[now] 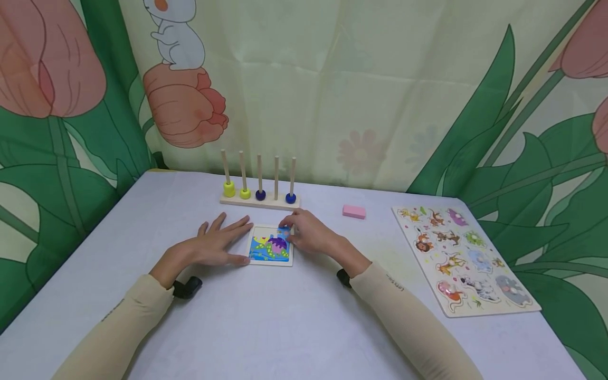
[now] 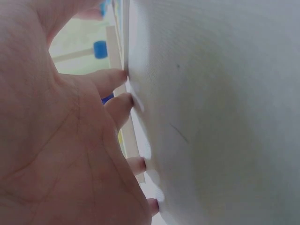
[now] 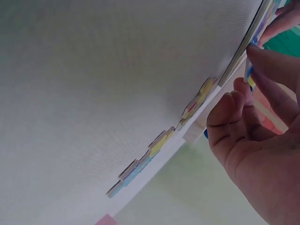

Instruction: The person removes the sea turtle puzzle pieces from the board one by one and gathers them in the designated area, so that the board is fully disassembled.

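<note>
A small jigsaw puzzle in a pale wooden frame lies in front of me, with a purple and pink shape on blue, green and yellow. My left hand is spread on the white table at its left side, with the thumb and index fingertip at the frame edge. In the left wrist view, the left fingertips press on the tabletop. At the frame's upper right corner, my right hand pinches a blue puzzle piece between thumb and finger. That hand partly covers the piece and the corner.
Behind the puzzle stands a peg rack with yellow and blue beads. A pink block lies right of it. An animal puzzle board rests at the right. Flat coloured pieces lie on the table in the right wrist view.
</note>
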Action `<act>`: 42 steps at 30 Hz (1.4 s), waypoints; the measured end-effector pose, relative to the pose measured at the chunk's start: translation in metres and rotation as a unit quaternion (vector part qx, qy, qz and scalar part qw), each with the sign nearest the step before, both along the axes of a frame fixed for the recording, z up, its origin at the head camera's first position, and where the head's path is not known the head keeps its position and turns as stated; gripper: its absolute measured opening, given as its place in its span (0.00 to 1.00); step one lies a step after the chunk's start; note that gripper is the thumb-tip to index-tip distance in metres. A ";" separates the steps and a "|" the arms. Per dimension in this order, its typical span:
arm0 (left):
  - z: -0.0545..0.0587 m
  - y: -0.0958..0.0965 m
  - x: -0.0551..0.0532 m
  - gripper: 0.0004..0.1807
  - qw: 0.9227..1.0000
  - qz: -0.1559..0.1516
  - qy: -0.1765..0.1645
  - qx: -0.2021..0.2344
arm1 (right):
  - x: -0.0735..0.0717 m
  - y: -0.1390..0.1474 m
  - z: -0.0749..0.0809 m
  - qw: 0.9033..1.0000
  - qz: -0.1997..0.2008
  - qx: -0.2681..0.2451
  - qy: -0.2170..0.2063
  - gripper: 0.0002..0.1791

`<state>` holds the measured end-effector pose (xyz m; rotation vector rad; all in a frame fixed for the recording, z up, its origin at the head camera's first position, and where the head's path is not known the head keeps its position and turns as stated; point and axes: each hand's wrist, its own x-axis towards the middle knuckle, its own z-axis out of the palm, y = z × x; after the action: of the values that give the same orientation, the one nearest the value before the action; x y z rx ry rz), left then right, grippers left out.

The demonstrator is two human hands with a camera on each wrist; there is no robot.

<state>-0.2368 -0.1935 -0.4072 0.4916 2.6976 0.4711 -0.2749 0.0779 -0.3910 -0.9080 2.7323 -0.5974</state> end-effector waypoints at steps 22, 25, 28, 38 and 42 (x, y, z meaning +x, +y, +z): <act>0.000 -0.002 -0.001 0.56 1.000 -0.004 0.003 0.010 | 0.000 0.018 0.001 1.000 -0.014 -0.013 0.022 0.19; 0.001 0.000 0.000 0.55 1.000 -0.001 0.002 0.007 | 0.001 0.026 0.002 0.999 -0.018 -0.017 0.020 0.19; 0.000 -0.001 0.001 0.55 1.000 -0.001 0.004 0.004 | 0.002 0.035 0.002 0.999 -0.024 -0.017 0.015 0.19; 0.000 -0.002 0.001 0.55 1.000 -0.004 0.005 0.009 | 0.006 0.073 0.001 0.998 -0.050 -0.023 0.023 0.19; 0.001 -0.002 0.001 0.55 1.000 -0.003 0.003 0.011 | 0.009 0.090 0.000 0.998 -0.056 -0.024 0.022 0.18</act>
<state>-0.2362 -0.1956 -0.4064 0.5088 2.6982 0.4981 -0.2655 0.1682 -0.3910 -0.7919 2.8345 -0.6724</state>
